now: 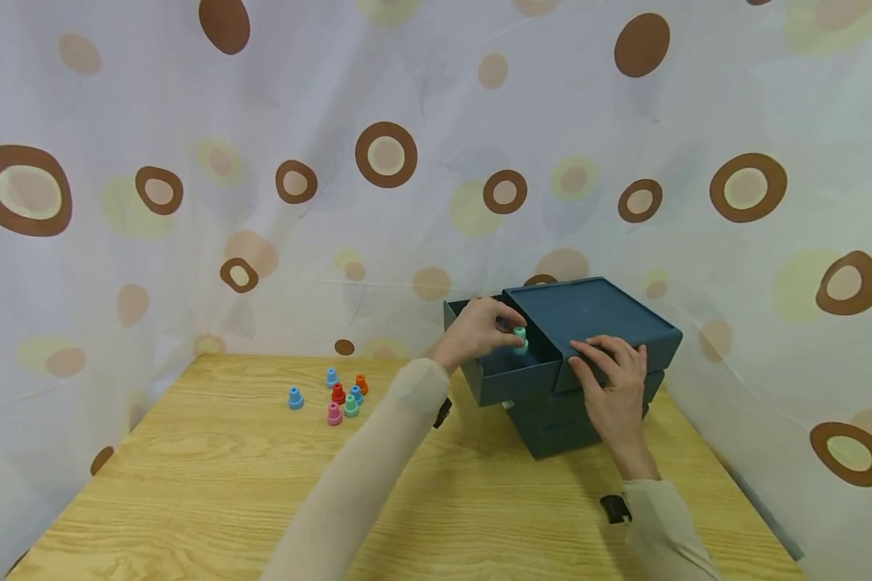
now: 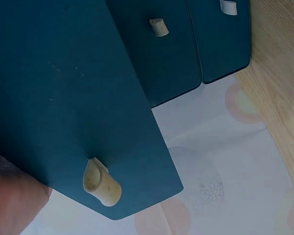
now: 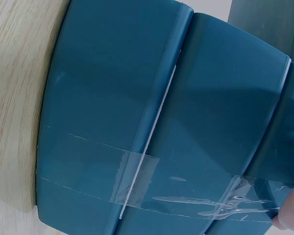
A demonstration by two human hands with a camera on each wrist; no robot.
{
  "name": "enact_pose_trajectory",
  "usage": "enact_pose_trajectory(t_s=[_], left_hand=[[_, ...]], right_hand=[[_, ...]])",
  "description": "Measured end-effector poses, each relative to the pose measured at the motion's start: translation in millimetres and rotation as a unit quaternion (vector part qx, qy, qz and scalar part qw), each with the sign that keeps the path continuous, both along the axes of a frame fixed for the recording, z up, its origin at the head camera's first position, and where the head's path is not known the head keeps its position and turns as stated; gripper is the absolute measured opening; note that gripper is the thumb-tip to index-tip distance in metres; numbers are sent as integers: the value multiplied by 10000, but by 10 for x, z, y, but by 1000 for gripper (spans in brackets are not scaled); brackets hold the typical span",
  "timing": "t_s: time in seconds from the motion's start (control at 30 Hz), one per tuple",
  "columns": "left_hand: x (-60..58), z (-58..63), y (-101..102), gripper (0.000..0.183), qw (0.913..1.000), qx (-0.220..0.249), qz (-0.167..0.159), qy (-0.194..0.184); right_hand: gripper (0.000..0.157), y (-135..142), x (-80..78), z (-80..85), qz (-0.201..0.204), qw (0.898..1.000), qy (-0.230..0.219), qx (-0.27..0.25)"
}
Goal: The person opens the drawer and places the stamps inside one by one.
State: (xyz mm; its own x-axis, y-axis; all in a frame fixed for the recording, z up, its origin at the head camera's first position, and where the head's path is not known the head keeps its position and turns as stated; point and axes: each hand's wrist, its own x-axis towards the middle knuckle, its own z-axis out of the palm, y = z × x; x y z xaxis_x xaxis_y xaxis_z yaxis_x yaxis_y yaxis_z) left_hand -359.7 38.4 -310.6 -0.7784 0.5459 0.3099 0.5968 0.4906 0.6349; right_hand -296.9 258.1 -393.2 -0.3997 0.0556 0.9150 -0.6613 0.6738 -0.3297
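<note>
In the head view my left hand reaches into the pulled-out top drawer of a dark blue drawer box. Its thumb and fingertips pinch a small mint-green cone-shaped peg with a wide base. My right hand rests on the near top edge of the box, fingers spread against it. The left wrist view looks at the drawer front with its pale pull tab; only a bit of hand shows. In the right wrist view a fingertip touches the box's side, near clear tape.
Left of the box, several similar small pegs stand on the wooden table: blue, red, orange, pink and green. A spotted curtain hangs behind. Lower drawers are closed beneath the open one.
</note>
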Motion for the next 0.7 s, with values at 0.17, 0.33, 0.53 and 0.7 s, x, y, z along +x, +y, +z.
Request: enact_pose_trajectory(t_s=[0.17,0.33,0.53,0.7], left_hand=[[-3,7,21,28,9991,-409,67,106],[1,24,18,27,9990,-457,-2,5],[-14,9,19,28,9986,-524,12,27],[2,-7,49,29,9982,-595,-22,42]], right_hand=[[22,8,-7,-7,-22,10000,8,15],[23,8,-7,13,-53,9999,-99,79],[22,-2,-29,6,-19,10000,16,29],[22,6,-11,-15,-18,9999,83,-76]])
